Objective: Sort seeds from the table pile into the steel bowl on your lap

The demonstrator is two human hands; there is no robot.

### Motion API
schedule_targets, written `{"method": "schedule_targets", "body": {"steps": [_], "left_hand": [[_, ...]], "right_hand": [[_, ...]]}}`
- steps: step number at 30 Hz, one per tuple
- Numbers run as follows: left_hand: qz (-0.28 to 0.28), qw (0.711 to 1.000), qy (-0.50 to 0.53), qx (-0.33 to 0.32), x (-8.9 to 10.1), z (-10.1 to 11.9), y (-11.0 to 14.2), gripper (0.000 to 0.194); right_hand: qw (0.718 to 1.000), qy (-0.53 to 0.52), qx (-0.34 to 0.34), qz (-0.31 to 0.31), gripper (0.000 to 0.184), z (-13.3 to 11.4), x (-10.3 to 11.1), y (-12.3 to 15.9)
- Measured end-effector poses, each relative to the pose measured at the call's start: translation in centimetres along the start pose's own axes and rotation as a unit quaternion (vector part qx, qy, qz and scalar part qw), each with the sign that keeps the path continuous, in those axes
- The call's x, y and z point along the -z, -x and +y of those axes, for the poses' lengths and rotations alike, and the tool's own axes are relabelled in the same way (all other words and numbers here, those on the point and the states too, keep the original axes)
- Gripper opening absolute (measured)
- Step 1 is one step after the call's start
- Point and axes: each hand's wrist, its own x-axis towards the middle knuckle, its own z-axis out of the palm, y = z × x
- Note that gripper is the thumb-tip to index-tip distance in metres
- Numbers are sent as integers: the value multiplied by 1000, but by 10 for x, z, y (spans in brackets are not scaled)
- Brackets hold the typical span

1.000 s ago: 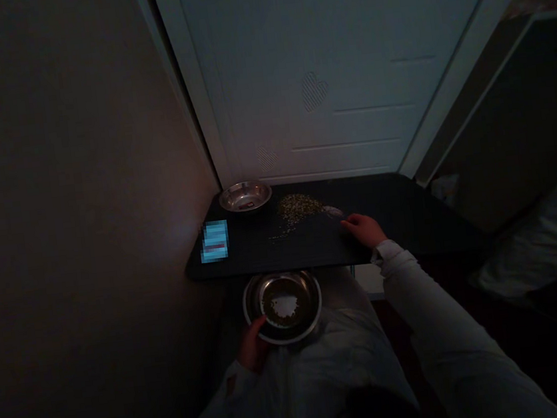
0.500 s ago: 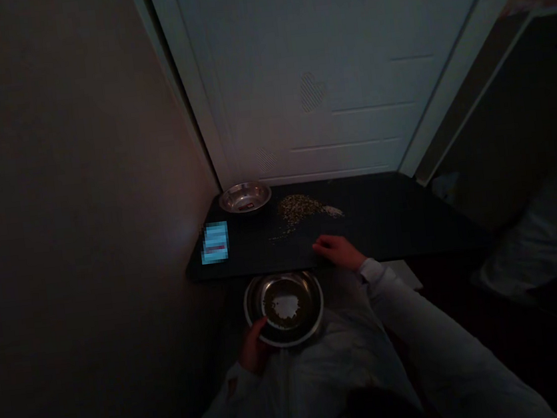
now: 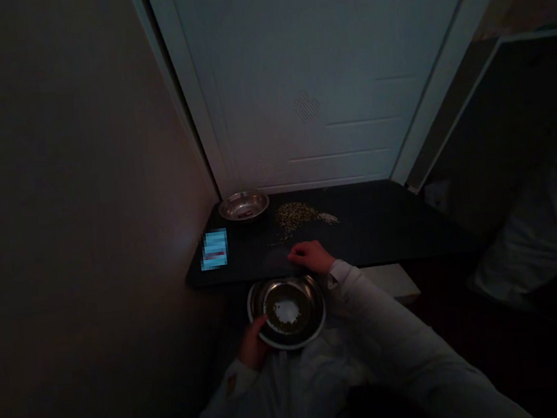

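Note:
My left hand (image 3: 254, 344) grips the near left rim of a round metal bowl (image 3: 316, 302), held below the table's front edge over my lap. Small dark greenish grains (image 3: 298, 319) form a ring around a pale patch in the bowl's bottom. Above the table's front edge, just beyond the bowl, is my right hand (image 3: 314, 256), its fingers closed together. What they hold, if anything, is too small and dark to make out. Behind that hand lies a loose pile of yellowish-brown grains or beans (image 3: 295, 216), with a smaller whitish pile (image 3: 330, 218) at its right.
A second metal bowl (image 3: 232, 209) stands at the dark table's (image 3: 385, 223) back left corner. In front of it is a bright, pixelated rectangle (image 3: 213, 250). A white door (image 3: 265, 90) rises behind the table, a wall (image 3: 84, 224) on the left. A white box-like object (image 3: 392, 282) sits below the table.
My right hand has moved left along the table's front edge, closer to the bowl. My left hand still grips the bowl. The view has shifted slightly.

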Motion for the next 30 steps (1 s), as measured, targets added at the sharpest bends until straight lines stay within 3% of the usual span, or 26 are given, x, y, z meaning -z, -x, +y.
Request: {"method": "schedule_targets", "body": {"steps": [5,9,17,19,24,30], "left_hand": [[-7,1000,17,25,-13,11,10,8],[-17,998,28,46,-19,13,3,13],[-42,997,27,63,-11,10,1,18],[-32,998,17,42,-6,6,0,15],[-21,1000,7,-5,8,-7,-16,11],[-30,999,-15,-32,20,-14,-26,14]], "right_hand": [[1000,-9,14,-18,29,-1,0,8],[999,-27,36,-22,29,3,-5,12],[987,-154,41,-34,28,6,-8,14],[983,-182,22,-2,28,7,-9,13],[949,-255,-81,165,29,14,-11,3],[952,-231,-72,185,27,21,-13,-13]]}}
